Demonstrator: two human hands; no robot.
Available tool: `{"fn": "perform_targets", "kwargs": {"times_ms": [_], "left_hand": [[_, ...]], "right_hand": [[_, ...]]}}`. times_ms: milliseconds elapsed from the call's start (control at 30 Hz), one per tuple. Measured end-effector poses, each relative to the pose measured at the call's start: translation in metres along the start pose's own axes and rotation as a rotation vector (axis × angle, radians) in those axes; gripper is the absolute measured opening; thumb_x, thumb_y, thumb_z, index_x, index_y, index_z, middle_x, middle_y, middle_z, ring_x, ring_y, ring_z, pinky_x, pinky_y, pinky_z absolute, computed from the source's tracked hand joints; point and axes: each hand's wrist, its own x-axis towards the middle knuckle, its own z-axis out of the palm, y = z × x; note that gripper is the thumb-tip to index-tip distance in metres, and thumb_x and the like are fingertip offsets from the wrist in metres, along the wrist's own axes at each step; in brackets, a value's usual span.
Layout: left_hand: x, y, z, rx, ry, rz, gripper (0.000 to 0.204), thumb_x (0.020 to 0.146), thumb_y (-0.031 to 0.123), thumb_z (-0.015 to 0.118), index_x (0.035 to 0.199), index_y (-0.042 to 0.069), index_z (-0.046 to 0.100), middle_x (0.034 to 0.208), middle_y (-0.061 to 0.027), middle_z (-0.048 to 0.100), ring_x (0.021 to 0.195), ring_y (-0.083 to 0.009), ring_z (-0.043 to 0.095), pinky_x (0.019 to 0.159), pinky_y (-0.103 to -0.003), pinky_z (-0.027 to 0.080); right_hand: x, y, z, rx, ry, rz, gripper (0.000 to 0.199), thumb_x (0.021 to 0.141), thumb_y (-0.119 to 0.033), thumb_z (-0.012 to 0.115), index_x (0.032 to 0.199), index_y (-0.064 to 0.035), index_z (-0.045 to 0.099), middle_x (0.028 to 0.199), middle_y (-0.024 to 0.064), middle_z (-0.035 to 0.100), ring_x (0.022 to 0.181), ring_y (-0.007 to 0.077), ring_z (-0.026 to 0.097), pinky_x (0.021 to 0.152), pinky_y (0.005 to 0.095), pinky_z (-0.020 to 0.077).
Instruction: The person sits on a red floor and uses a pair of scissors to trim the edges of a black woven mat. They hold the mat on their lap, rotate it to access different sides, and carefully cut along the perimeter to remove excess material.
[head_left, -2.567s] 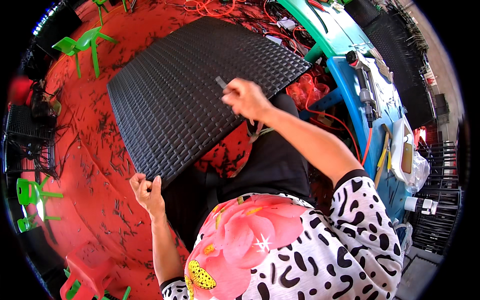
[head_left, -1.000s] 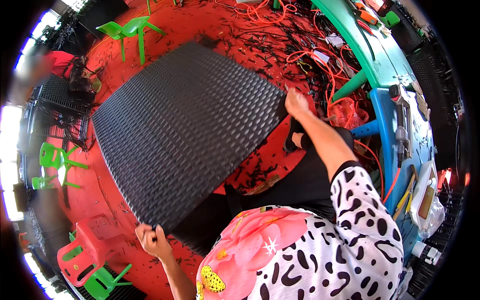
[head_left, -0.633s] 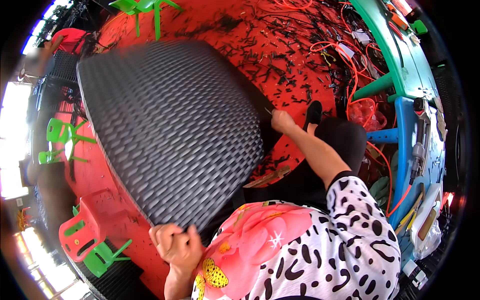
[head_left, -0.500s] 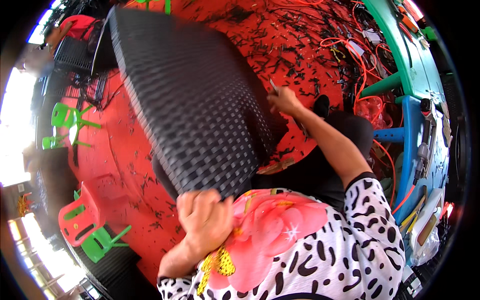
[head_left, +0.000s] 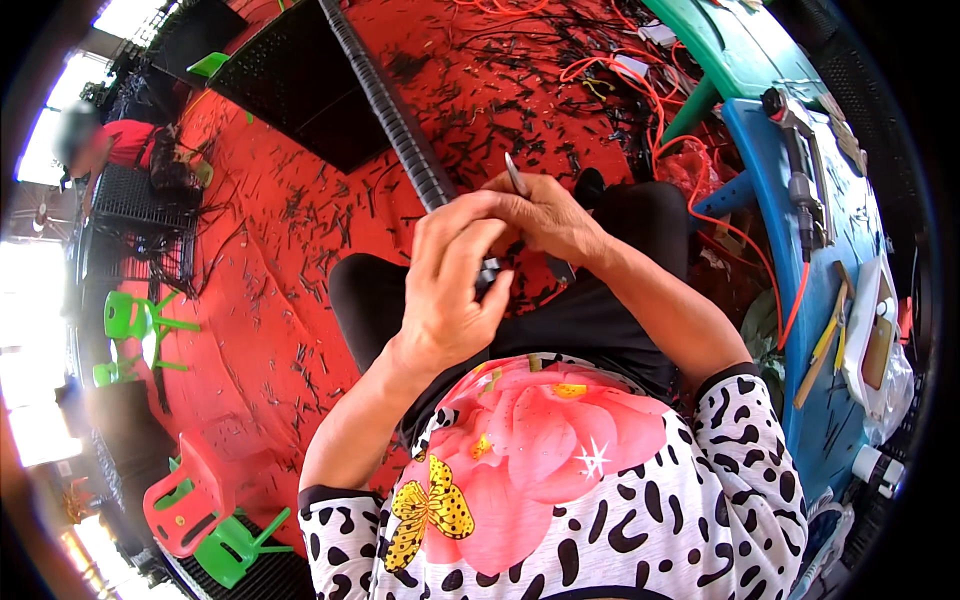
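Panel (head_left: 395,120) of black weave, on edge above red floor (head_left: 270,235) strewn with dark scraps (head_left: 535,100), near end over the lap (head_left: 575,325). Left hand (head_left: 440,275): curled over, pinching that end between thumb and fingers. Right hand (head_left: 550,215): wrapped around slim pointed tool (head_left: 516,175), just beside the left. Farther right: blue tabletop (head_left: 825,430) with grey power tool (head_left: 802,185) on it.

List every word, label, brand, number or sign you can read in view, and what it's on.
None can be read in this picture.
Red chair: a small yellow mark, too small to read.
Grey tool on the blue table: any label is too small to make out.
Shirt: flower, butterfly and spots; no lettering seen.
Woven panel: no lettering seen.
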Motion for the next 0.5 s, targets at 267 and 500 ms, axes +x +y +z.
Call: {"fn": "perform_targets", "kwargs": {"times_ms": [267,500], "left_hand": [[-0.044,-0.002,-0.001,-0.001,0.231,-0.363,0.068,0.055,0.017,0.084,0.11,0.0,0.047,0.108,-0.0198,0.053,0.093,-0.0312,0.055,0.075,-0.037,0.046],[-0.04,-0.016,-0.008,-0.255,0.012,-0.235,0.034,0.07,0.024,0.076,0.082,0.0,0.056,0.076,-0.012,0.057,0.067,-0.0286,0.056,0.058,-0.035,0.046]], "right_hand": [[-0.042,0.002,0.021,0.259,-0.068,0.149,0.019,0.088,-0.021,0.059,0.095,-0.0037,0.057,0.065,0.0054,0.061,0.053,0.004,0.051,0.04,0.0173,0.0307],[-0.032,0.031,0.032,0.611,-0.1,0.065,0.016,0.083,-0.016,0.066,0.089,-0.0048,0.057,0.065,0.0044,0.057,0.047,0.0073,0.046,0.038,0.0177,0.028]]}}
